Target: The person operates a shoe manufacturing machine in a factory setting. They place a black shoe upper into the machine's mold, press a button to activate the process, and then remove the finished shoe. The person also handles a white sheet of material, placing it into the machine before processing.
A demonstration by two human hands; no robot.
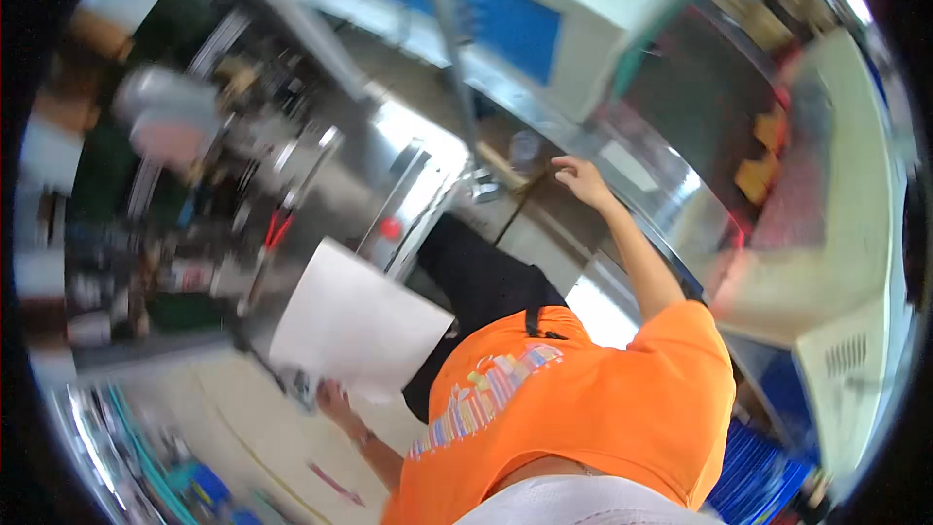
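My left hand (339, 402) is at the lower left, its fingers curled at the near edge of a large plain white sheet (358, 323). Motion blur softens the fingers, but they appear closed on that edge. The sheet is tilted beside my dark trousers (491, 267) and covers part of one leg. Stretched out to the far right of my body, my right hand (581, 181) has nothing in it. Its fingers are loosely bent and apart, near the metal edge of a machine.
A pale machine with a dark bed (680, 87) stands at the right, orange pieces (763, 170) inside it. A white and blue cabinet (510, 24) is at the top. Blurred metal machinery with a red-handled tool (279, 228) fills the left. Blue stacked items (758, 476) lie lower right.
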